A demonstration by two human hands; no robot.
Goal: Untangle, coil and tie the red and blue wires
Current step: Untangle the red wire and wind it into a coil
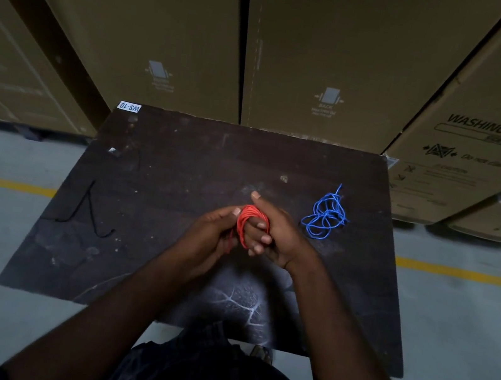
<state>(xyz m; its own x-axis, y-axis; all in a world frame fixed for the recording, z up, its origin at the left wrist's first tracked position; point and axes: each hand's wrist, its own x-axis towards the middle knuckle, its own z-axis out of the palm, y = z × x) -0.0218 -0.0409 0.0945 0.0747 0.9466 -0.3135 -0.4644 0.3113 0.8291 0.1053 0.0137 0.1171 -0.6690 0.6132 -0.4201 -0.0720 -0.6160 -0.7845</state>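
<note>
Right fingers [259,224] inside red wire [244,222] coil

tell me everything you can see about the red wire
The red wire is thin, with a smooth plastic-looking coat. It is wound in many tight turns into a compact coil round fingers, over the dark table. The left hand pinches it with the thumb on top; the right hand grips its other side.
</note>
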